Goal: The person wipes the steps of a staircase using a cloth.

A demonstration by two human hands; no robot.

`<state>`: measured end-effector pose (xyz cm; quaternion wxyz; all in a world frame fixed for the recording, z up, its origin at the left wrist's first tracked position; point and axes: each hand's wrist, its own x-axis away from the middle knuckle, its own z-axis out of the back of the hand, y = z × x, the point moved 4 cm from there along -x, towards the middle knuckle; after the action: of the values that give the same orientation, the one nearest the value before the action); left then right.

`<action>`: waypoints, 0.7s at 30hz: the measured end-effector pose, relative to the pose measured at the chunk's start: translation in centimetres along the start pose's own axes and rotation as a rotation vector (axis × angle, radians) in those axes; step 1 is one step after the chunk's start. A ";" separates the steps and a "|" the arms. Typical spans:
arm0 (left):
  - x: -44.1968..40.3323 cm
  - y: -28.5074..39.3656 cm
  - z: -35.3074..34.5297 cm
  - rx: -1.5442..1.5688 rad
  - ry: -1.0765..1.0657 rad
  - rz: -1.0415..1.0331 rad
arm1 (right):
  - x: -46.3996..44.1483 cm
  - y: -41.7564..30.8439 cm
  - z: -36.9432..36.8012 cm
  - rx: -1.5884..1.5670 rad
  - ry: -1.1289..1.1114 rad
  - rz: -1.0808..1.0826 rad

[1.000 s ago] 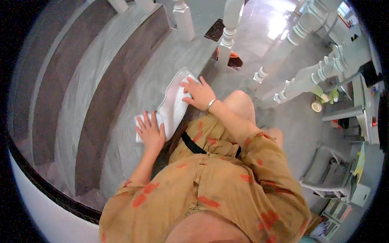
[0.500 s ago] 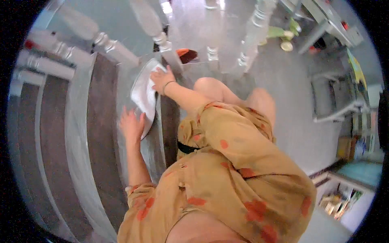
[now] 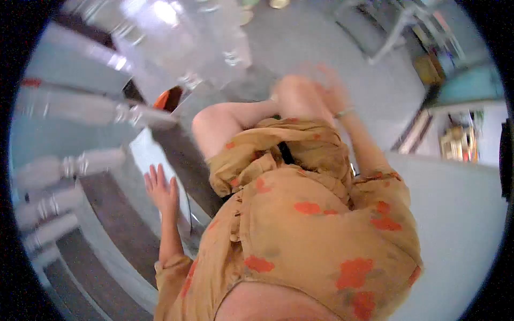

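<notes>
My left hand (image 3: 162, 191) lies on a white cloth (image 3: 153, 152), its fingers spread and flat. The cloth is stretched along a stair step (image 3: 182, 160) beside my leg. My right hand (image 3: 327, 88) is away from the cloth, beside my knee (image 3: 297, 88). Motion smears its fingers, and I cannot make out anything in it. A band circles the right wrist.
Pale turned balusters (image 3: 80, 163) line the stairs ahead and to the left. Dark and grey steps (image 3: 115, 211) run down the left side. An orange and dark object (image 3: 168, 99) sits by the balusters. A metal frame (image 3: 393, 37) stands on the floor at upper right.
My right hand has left the cloth and swung right to my knee. My left hand remains at the cloth. The view has turned to the right.
</notes>
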<state>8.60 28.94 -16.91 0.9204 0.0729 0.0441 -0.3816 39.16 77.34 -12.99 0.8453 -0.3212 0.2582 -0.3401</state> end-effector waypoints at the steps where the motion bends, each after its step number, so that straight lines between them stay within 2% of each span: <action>1: -0.1 -0.2 -0.3 0.026 0.022 -0.063 | 2.6 5.3 2.9 0.658 0.013 -0.038; 3: -0.1 0.1 -0.1 0.037 0.009 -0.084 | 10.2 10.7 9.6 0.401 0.255 -0.374; 4: -0.1 0.3 0.2 0.038 -0.015 -0.073 | 14.7 13.0 11.5 0.416 0.315 -0.493; 7: 0.1 -0.1 -0.3 0.069 0.006 -0.117 | 26.9 19.1 12.4 0.255 0.466 -0.864; 9: 0.2 -1.0 -1.4 0.069 0.025 -0.186 | 35.0 20.4 10.7 0.334 0.389 -1.052; 11: -0.1 -1.1 -1.7 0.062 0.046 -0.236 | 41.3 22.9 7.1 0.343 0.143 -1.378; 13: -0.1 -0.5 -1.1 0.067 0.053 -0.201 | 49.2 27.5 1.7 0.428 0.074 -1.406; 15: 0.3 0.4 -0.8 0.061 0.055 -0.195 | 50.2 26.4 -0.4 0.304 -0.118 -1.579; 16: 0.3 0.1 -1.1 0.043 0.048 -0.183 | 51.4 27.7 -1.0 0.303 -0.123 -1.584; 18: 0.2 -0.2 -1.3 0.018 0.045 -0.176 | 52.0 29.4 -3.5 0.177 -0.305 -1.613; 21: 0.4 0.2 -1.1 -0.015 0.046 -0.166 | 50.3 29.5 -3.4 0.111 -0.320 -1.581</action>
<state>9.04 28.99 -18.05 0.8848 0.0706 0.0741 -0.4546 80.92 55.42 -47.37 0.3961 -0.4110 -0.1868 -0.7996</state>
